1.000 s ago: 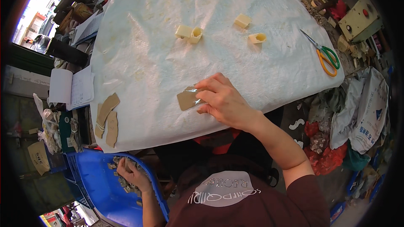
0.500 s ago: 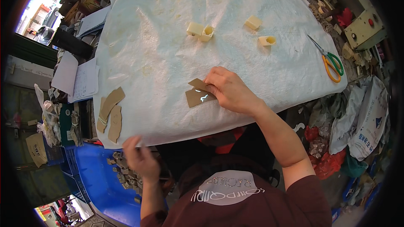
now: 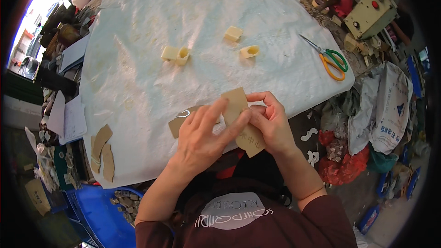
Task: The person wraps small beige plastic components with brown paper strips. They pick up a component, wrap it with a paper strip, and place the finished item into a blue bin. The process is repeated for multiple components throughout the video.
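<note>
Between my hands is a strip of brown cardboard [image 3: 237, 103], raised over the front of the table, with a torn lower end and some print. My right hand [image 3: 274, 127] pinches its right edge between thumb and fingers. From the other side, my left hand [image 3: 200, 133] has its thumb and forefinger on the strip. Under the left fingers lies a second piece of cardboard [image 3: 176, 127], partly hidden, with a thin white curved shape [image 3: 183, 113] on it. Farther off stand cream-coloured hollow blocks [image 3: 250, 52], and a pair [image 3: 170, 53] sits to their left.
Scissors [image 3: 334, 64] with green and orange handles lie at the right of the white-covered table [image 3: 138, 92]. More cardboard strips [image 3: 102, 140] rest at the left edge. A blue tub [image 3: 98, 213] with small blocks stands below. Plastic bags [image 3: 342, 167] crowd the right side.
My left hand has come up from the table's front left edge to the cardboard. My right hand has lifted one strip off the other piece. The view has shifted right.
</note>
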`<state>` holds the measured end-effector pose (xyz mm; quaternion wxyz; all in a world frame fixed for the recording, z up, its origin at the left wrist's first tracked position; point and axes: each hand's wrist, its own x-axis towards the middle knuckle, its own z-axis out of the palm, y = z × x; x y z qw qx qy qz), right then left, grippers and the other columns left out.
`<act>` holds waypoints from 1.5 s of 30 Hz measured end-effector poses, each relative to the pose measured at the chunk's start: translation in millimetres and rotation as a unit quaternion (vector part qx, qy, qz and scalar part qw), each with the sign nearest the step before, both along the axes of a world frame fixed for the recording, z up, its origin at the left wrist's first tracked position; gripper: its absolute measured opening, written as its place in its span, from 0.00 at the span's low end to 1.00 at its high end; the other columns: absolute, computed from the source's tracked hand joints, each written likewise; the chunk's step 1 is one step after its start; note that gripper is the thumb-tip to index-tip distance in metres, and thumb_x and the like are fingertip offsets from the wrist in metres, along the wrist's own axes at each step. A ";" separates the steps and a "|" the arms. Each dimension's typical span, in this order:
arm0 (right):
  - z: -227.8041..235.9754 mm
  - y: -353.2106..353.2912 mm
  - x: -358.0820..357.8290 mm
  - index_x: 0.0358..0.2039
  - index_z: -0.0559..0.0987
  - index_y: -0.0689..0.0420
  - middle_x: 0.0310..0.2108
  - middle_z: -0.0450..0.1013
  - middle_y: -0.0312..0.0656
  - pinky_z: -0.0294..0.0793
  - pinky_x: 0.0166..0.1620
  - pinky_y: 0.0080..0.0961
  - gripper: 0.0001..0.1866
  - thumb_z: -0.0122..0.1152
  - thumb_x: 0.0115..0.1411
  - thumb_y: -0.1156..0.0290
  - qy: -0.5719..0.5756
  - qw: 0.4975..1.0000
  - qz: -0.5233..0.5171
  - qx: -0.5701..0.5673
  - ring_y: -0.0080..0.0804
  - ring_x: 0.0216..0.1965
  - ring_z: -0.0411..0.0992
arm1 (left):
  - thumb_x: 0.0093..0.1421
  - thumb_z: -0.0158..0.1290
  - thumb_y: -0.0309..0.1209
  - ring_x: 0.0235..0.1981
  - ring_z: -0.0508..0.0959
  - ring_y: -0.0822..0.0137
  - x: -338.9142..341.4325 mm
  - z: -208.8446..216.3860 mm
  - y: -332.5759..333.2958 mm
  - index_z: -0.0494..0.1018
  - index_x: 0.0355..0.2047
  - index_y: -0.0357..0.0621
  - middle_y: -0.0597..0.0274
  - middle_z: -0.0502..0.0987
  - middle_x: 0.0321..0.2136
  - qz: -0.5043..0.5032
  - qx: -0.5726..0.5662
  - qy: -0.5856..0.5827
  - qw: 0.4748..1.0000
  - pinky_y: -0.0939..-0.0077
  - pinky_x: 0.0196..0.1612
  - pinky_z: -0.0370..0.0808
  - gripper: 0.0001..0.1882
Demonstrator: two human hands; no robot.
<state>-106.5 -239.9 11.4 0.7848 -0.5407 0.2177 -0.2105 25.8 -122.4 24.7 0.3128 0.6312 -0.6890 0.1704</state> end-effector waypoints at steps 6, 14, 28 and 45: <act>-5.7 -29.8 -20.2 0.51 0.64 0.58 0.53 0.59 0.50 0.64 0.47 0.23 0.20 0.54 0.57 0.76 -0.123 0.919 -0.089 -0.365 0.29 0.52 0.59 | 0.42 0.56 0.22 0.23 0.74 0.63 -6.2 -5.3 -44.0 0.73 0.40 0.42 0.62 0.73 0.25 -0.061 -0.019 0.183 0.981 0.73 0.25 0.72 0.20; -4.1 -49.0 -30.1 0.39 0.65 0.60 0.33 0.70 0.43 0.69 0.34 0.17 0.12 0.55 0.56 0.80 -0.202 0.906 -0.204 -0.312 0.23 0.31 0.68 | 0.46 0.54 0.19 0.30 0.74 0.57 27.3 -18.1 -127.6 0.70 0.45 0.42 0.55 0.72 0.36 0.057 -0.017 0.151 0.987 0.66 0.39 0.71 0.23; -48.6 -67.2 -13.4 0.40 0.70 0.60 0.33 0.73 0.40 0.72 0.41 0.24 0.09 0.54 0.59 0.72 -0.036 0.992 -0.118 -0.013 0.28 0.35 0.72 | 0.58 0.43 0.23 0.36 0.73 0.72 66.2 -11.7 -123.2 0.59 0.56 0.33 0.55 0.71 0.41 -0.058 -0.020 0.725 0.686 0.83 0.33 0.70 0.24; 15.5 18.0 -18.9 0.25 0.74 0.57 0.20 0.68 0.35 0.52 0.44 0.28 0.07 0.60 0.52 0.68 0.058 0.899 0.231 -0.369 0.27 0.24 0.62 | 0.58 0.41 0.16 0.37 0.72 0.70 -44.3 -27.9 77.8 0.53 0.51 0.38 0.55 0.68 0.39 -0.068 0.162 0.749 0.639 0.76 0.39 0.72 0.20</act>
